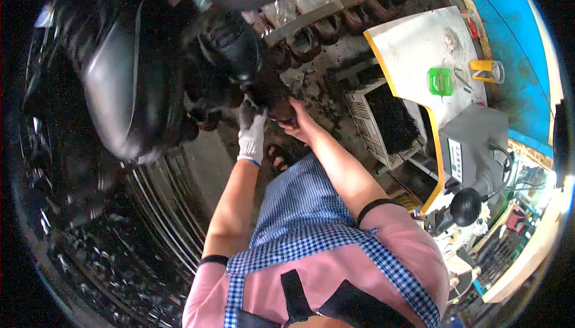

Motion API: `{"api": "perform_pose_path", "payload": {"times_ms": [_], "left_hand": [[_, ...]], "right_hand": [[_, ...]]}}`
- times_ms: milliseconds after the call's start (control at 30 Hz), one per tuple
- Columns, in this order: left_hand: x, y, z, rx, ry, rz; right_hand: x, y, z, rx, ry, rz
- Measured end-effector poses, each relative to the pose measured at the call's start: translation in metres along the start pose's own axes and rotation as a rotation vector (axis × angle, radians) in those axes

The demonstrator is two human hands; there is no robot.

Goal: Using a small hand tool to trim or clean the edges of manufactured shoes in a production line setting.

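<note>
Between the white-gloved left hand (pixel 251 128) and bare right hand (pixel 303 125) sits a dark brown, rounded piece (pixel 280 106), touching the right, though shadow hides whether either grip has closed.

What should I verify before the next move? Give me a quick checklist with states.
1. Left hand gloved: ok, white glove on.
2. Right hand gloved: not ok, bare.
3. Right hand's grip on the dark item: cannot tell, too dark.
4. Left fingertips' hold: cannot tell, blurred.
5. Pale crate apart from both hands: ok.
6. Green container on the white table: ok.
</note>
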State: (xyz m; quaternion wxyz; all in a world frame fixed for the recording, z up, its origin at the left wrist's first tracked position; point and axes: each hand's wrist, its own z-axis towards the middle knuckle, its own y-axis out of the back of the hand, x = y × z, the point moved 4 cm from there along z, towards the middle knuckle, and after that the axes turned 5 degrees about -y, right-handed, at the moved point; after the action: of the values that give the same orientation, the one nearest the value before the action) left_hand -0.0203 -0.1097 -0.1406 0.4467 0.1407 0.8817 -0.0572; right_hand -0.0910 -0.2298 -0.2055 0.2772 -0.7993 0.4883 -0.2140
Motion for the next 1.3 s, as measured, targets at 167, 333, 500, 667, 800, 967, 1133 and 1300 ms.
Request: {"api": "perform_pose_path", "payload": {"times_ms": [167,333,500,667,800,967,1133,1300], "left_hand": [[-0.011,0.005,0.025,-0.369,-0.668,0.270],[-0.059,-0.100,0.033,0.082,-0.970,1.031],[-0.051,-0.110,0.095,-0.106,-1.116,1.467],[-0.036,-0.100,0.099,0.276,-0.794,1.615],[-0.072,-0.084,0.011,0.371,-0.798,0.913],[-0.070,-0.056,-0.086,0.670,-0.952,0.428],[-0.079,-0.050,-0.146,1.046,-1.085,0.690],[-0.099,0.016,-0.147,0.565,-0.698,0.063]], "right_hand": [[0.034,-0.021,0.098,0.317,0.016,-0.089],[0.031,0.041,0.151,-0.128,0.399,0.256],[-0.009,0.030,0.034,-0.150,0.152,-0.292],[-0.009,0.074,-0.021,-0.163,0.217,-0.279],[0.020,0.031,-0.093,-0.286,0.336,-0.114],[0.007,0.003,-0.159,-0.136,0.202,-0.297],[-0.033,0.061,-0.199,-0.381,0.233,-0.360],[-0.080,0.196,-0.224,-0.435,0.049,-0.691]]}}
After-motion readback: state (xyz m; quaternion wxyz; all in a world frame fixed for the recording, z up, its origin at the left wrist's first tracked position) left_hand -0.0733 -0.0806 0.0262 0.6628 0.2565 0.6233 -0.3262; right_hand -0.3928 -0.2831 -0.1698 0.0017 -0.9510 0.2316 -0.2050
